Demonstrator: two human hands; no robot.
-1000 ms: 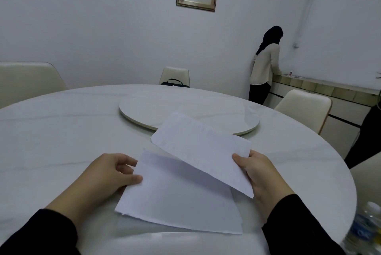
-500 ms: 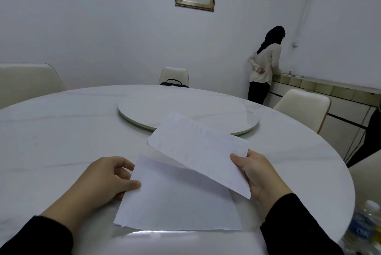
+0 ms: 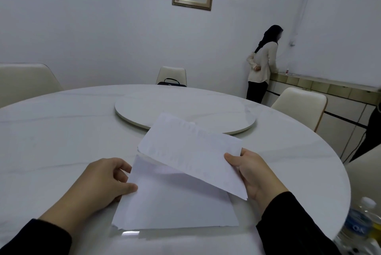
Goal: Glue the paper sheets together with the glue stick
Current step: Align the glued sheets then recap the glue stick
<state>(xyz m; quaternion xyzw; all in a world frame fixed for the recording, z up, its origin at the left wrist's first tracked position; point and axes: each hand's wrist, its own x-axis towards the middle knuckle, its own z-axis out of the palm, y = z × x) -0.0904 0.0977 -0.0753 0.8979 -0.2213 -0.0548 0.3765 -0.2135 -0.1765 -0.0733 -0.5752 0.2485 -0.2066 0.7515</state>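
Observation:
Two white paper sheets are in front of me on the round white table (image 3: 51, 131). The lower sheet (image 3: 175, 203) lies near the table's front edge, and my left hand (image 3: 103, 182) pinches its left edge between thumb and fingers. The upper sheet (image 3: 191, 151) is tilted and raised over the lower one, overlapping its far right part. My right hand (image 3: 253, 174) grips that upper sheet at its right edge. No glue stick is visible.
A round turntable (image 3: 226, 108) sits at the table's middle, just beyond the sheets. A water bottle (image 3: 358, 228) stands at the lower right off the table edge. Cream chairs (image 3: 299, 104) ring the table; a person (image 3: 263, 65) stands at the far counter.
The lower sheet has shifted slightly and squared up under my left hand. The upper sheet has stayed raised in my right hand, barely moving. The person at the counter put an arm behind their back.

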